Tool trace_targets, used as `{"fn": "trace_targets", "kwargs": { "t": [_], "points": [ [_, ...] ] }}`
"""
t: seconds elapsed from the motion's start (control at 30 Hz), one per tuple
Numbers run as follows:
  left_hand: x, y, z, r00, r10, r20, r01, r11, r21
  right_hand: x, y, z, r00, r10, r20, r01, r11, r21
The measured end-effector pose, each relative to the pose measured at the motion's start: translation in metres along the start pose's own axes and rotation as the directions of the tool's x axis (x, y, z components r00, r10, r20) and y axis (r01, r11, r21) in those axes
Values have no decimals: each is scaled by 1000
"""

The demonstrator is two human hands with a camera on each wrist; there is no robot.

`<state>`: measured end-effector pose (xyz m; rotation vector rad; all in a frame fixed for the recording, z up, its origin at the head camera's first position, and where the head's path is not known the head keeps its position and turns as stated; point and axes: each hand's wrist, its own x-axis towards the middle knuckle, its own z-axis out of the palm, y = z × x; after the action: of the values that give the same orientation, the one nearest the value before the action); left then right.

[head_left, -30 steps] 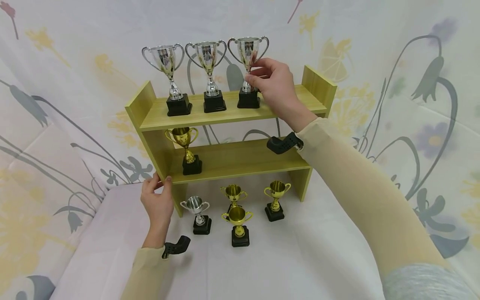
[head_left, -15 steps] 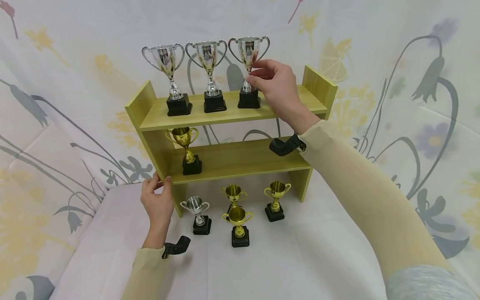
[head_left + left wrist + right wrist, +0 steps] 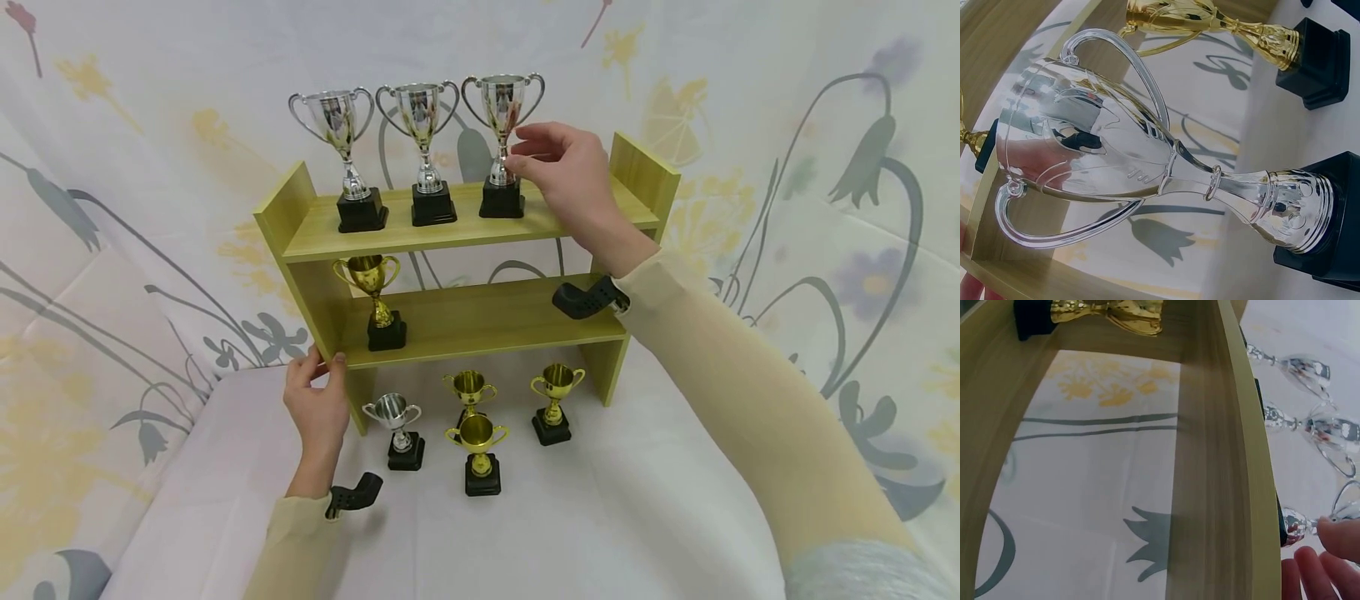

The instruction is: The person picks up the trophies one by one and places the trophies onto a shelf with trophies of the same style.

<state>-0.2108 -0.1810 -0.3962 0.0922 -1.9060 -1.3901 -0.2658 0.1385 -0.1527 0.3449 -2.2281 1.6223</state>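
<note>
Three silver trophy cups with black bases stand upright in a row on the top board of a wooden shelf. My right hand is beside the stem of the rightmost silver trophy, thumb and fingers parted around its right side; whether the thumb touches it is unclear. In the right wrist view its fingertips show below that stem. Low on the shelf's left side panel, my left hand pinches the edge between thumb and fingers. A gold trophy stands at the left of the middle board.
On the white cloth below stand a small silver trophy and three small gold trophies, one of them in front. The small silver trophy fills the left wrist view. A floral cloth hangs behind the shelf.
My right hand has shifted slightly right, its thumb and fingers drawing off the rightmost silver trophy's stem. The trophies stay in place; the left hand keeps its hold. The view has drifted a little.
</note>
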Motion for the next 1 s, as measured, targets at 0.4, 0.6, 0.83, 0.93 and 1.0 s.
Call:
{"fn": "trace_targets", "kwargs": {
  "t": [0.4, 0.6, 0.83, 0.93, 1.0],
  "points": [
    [-1, -1, 0, 1000, -4, 0, 4, 1000, 7, -14, 1, -9, 1000, -16, -17, 16, 1000, 16],
    [-1, 0, 1, 1000, 1, 0, -1, 1000, 7, -20, 2, -13, 999, -32, -21, 33, 999, 11],
    [-2, 1, 0, 1000, -2, -4, 2, 1000, -3, -28, 4, -15, 998, -53, -30, 53, 999, -14],
    [-1, 2, 0, 1000, 2, -3, -2, 1000, -2, -31, 5, -17, 997, -63, -33, 62, 998, -23],
    [-1, 2, 0, 1000, 4, -2, -4, 1000, 1, -32, 6, -18, 997, -66, -36, 65, 997, -32]
  ]
}}
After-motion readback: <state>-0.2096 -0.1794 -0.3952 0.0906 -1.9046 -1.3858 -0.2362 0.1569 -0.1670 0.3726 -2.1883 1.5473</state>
